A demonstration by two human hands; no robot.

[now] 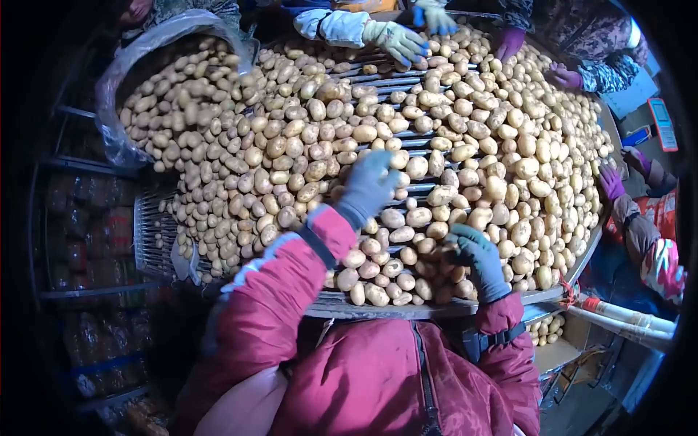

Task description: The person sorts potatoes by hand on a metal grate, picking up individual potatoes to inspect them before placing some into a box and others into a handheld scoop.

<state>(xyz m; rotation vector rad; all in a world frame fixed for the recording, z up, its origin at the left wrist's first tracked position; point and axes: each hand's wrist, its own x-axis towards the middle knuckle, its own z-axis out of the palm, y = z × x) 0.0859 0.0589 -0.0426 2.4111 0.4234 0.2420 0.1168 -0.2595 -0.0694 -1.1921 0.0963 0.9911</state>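
Note:
Many potatoes (pixel 291 138) cover a large slatted metal table (pixel 392 81), with dark slats showing between them near the middle. My left hand (pixel 369 185), in a grey-blue glove, reaches over the potatoes at the centre; it is blurred, and whether it holds a potato cannot be made out. My right hand (pixel 476 258), in a grey and green glove, is lower and to the right, its fingers curled down at potatoes near the front edge. What lies under those fingers is mostly hidden.
Several co-workers' gloved hands (pixel 400 42) reach in from the far and right sides. Potatoes pour from a plastic-lined opening (pixel 120 138) at upper left. Bound white poles (pixel 625 316) and a box of potatoes (pixel 547 330) are at lower right.

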